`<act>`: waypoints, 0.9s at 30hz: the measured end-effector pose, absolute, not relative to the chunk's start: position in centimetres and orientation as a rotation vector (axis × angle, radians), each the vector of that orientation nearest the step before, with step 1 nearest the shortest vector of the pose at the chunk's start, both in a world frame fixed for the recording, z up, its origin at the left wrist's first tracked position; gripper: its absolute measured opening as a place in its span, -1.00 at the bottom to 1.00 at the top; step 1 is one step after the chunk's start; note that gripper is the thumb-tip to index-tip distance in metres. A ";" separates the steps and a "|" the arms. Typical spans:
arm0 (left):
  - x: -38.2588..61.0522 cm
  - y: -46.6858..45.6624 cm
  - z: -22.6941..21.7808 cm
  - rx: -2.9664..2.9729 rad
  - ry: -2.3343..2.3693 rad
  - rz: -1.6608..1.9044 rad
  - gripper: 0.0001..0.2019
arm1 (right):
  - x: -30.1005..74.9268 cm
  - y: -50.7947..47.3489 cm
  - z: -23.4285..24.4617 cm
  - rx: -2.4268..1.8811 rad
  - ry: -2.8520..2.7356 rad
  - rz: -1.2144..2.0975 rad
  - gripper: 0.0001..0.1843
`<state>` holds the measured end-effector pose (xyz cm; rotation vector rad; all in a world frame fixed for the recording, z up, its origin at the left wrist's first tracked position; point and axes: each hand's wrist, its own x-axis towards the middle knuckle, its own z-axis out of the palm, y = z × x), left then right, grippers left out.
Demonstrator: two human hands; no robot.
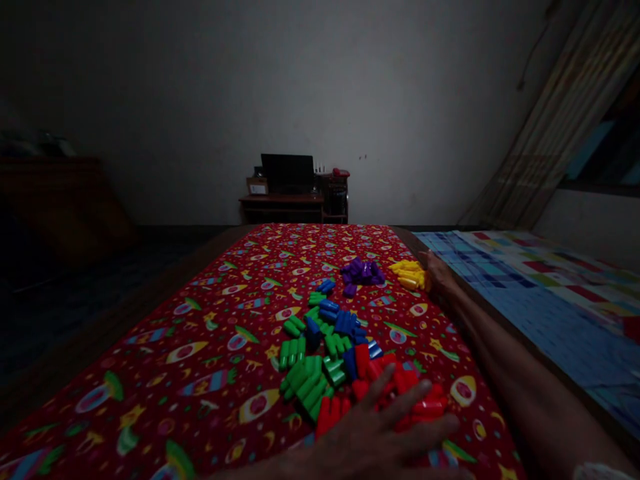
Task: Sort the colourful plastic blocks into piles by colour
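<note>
My left hand (383, 433) reaches in from the bottom with its fingers spread over a pile of red plastic blocks (407, 381), covering part of them. Against the outer side of a small pile of yellow plastic blocks (409, 274) rests my right hand (435, 272), dim and partly hidden by the blocks, its visible fingers extended. Green blocks (309, 383), made of joined ridged tubes, lie left of the red ones. Blue blocks (345, 323) mix with the green ones farther up. Purple blocks (362, 272) form a heap left of the yellow ones.
A red cloth (200, 373) printed with rockets covers the long surface beneath the blocks. To the right lies a blue and checked cover (480, 273). A desk (283, 200) with a dark screen (287, 172) stands at the far wall, and a wooden cabinet (60, 200) at the left.
</note>
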<state>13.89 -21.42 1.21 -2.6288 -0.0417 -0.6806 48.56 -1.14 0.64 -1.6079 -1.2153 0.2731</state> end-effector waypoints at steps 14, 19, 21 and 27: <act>16.1 -17.5 1.2 -2.882 -0.505 -0.377 -0.80 | 36.3 4.6 0.6 -1.242 -1.537 1.088 -0.27; 12.5 -15.9 2.0 -2.783 -0.627 -0.294 -0.84 | 28.0 4.3 0.5 -1.023 -1.656 1.215 -0.33; 10.8 -15.5 2.2 -2.743 -0.656 -0.295 -0.83 | 25.1 3.7 0.5 -0.924 -1.729 1.261 -0.31; 4.2 -13.9 2.8 -2.686 -0.846 -0.324 -0.82 | 23.8 4.3 2.7 -0.967 -1.744 0.958 -0.15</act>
